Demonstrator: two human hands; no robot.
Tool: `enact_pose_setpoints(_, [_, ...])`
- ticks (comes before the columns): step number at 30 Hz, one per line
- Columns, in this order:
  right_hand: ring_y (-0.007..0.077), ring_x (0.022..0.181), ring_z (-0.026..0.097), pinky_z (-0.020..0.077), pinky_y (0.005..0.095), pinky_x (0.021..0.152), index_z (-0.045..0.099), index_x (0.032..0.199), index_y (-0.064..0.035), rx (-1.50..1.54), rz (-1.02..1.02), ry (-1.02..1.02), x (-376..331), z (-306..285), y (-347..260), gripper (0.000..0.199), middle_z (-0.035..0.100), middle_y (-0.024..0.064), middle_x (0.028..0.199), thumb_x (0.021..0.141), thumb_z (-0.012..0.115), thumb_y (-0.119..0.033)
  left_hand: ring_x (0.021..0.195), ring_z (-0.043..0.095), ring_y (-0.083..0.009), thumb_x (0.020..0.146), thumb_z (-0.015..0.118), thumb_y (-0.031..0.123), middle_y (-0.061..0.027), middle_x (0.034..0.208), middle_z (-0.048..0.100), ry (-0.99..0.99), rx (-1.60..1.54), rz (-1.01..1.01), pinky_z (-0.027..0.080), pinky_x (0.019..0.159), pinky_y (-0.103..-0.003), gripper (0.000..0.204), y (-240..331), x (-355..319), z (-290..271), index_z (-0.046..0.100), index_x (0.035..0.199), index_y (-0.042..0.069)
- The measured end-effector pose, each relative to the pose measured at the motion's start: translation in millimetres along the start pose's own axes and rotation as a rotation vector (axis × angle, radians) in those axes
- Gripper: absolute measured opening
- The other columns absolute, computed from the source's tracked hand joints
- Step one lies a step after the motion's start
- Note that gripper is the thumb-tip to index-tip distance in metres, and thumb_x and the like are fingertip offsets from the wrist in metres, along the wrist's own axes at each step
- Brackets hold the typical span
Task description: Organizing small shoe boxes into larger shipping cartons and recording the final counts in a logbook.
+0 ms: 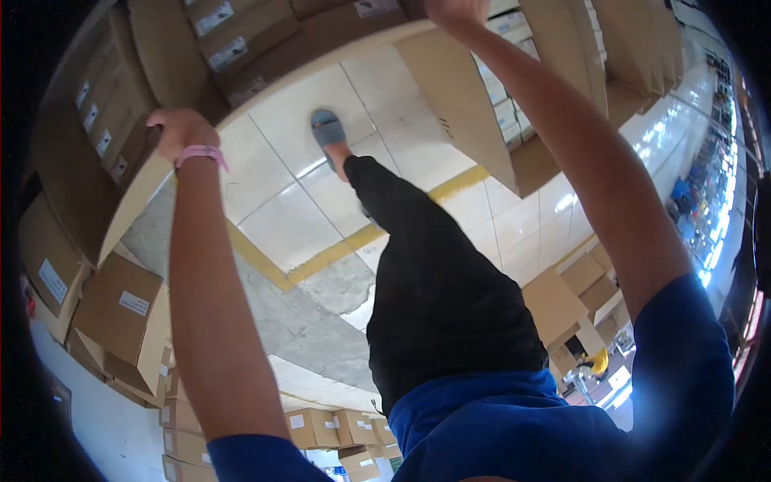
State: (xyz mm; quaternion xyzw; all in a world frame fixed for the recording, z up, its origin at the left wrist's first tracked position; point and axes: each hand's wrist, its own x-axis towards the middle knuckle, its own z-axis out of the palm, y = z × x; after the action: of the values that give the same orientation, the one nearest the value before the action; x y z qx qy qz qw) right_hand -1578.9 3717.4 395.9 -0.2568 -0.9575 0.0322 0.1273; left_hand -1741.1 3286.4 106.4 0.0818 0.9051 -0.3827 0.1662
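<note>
A large open cardboard carton (130, 206) spans the upper left, packed with smaller brown boxes (277, 30) that bear white labels. My left hand (183, 135), with a pink band at its wrist, grips the carton's near rim with fingers curled over the edge. At the top of the view my right hand (458, 11) is closed at the far right end of the same rim. Its fingers are partly cut off by the picture's edge. Both arms stretch forward.
Another open carton (458, 104) with white packs inside stands to the right. Closed cartons (120, 309) are stacked at left, and more boxes (329, 427) lie behind me. My slippered foot (326, 127) rests on white tiles marked with a yellow line (357, 239). A person in yellow (597, 361) is at lower right.
</note>
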Motion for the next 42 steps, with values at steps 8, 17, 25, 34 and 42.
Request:
enact_pose_setpoints(8, [0.0401, 0.116, 0.057, 0.0455, 0.0548, 0.100, 0.064, 0.128, -0.0224, -0.035, -0.009, 0.056, 44.2, 24.3, -6.5, 0.029, 0.064, 0.0109, 0.123, 0.100, 0.057, -0.022, 0.090, 0.071, -0.0510, 0.100, 0.039, 0.063, -0.0377, 0.098, 0.070, -0.055, -1.506, -0.915, 0.059, 0.081, -0.055, 0.086, -98.0, -74.9, -156.7, 0.069, 0.096, -0.017])
enact_pose_setpoints(17, [0.0319, 0.127, 0.056, 0.0271, 0.0622, 0.117, 0.067, 0.128, -0.0247, -0.151, -0.296, 0.081, 110.4, 23.1, -100.9, 0.041, 0.070, 0.0027, 0.113, 0.089, 0.073, -0.013, 0.093, 0.068, -0.0525, 0.104, 0.034, 0.060, -0.0380, 0.102, 0.068, -0.206, -1.588, -1.048, 0.056, 0.079, -0.057, 0.081, -123.8, -38.6, -221.8, 0.061, 0.102, -0.017])
enact_pose_setpoints(25, [0.0343, 0.106, 0.070, 0.0558, 0.0448, 0.087, 0.066, 0.122, -0.0073, 0.476, -0.275, -0.882, 45.5, 246.1, -237.3, 0.038, 0.072, 0.0192, 0.113, 0.087, 0.075, -0.019, 0.097, 0.068, -0.0531, 0.106, 0.033, 0.057, -0.0403, 0.102, 0.067, -0.321, -1.527, -1.063, 0.057, 0.080, -0.057, 0.078, -129.4, -24.6, -187.9, 0.050, 0.121, -0.018])
enact_pose_setpoints(34, [0.0338, 0.105, 0.070, 0.0556, 0.0459, 0.092, 0.060, 0.138, -0.0099, 0.674, -0.124, -1.269, -2.2, 306.8, -305.4, 0.064, 0.071, 0.0183, 0.122, 0.078, 0.081, -0.020, 0.081, 0.069, -0.0519, 0.104, 0.046, 0.054, -0.0334, 0.084, 0.069, -0.129, -1.382, -1.132, 0.056, 0.070, -0.060, 0.069, -135.8, -18.9, -141.5, 0.055, 0.114, -0.013])
enact_pose_setpoints(42, [0.0359, 0.122, 0.064, 0.0515, 0.0461, 0.103, 0.067, 0.131, -0.0050, 0.224, -0.182, -1.181, -37.7, 297.0, -248.5, 0.047, 0.068, 0.0207, 0.131, 0.090, 0.072, -0.027, 0.082, 0.068, -0.0520, 0.103, 0.049, 0.051, -0.0333, 0.089, 0.070, -0.315, -1.561, -1.032, 0.054, 0.068, -0.058, 0.076, -162.4, -33.2, -146.2, 0.041, 0.134, -0.017])
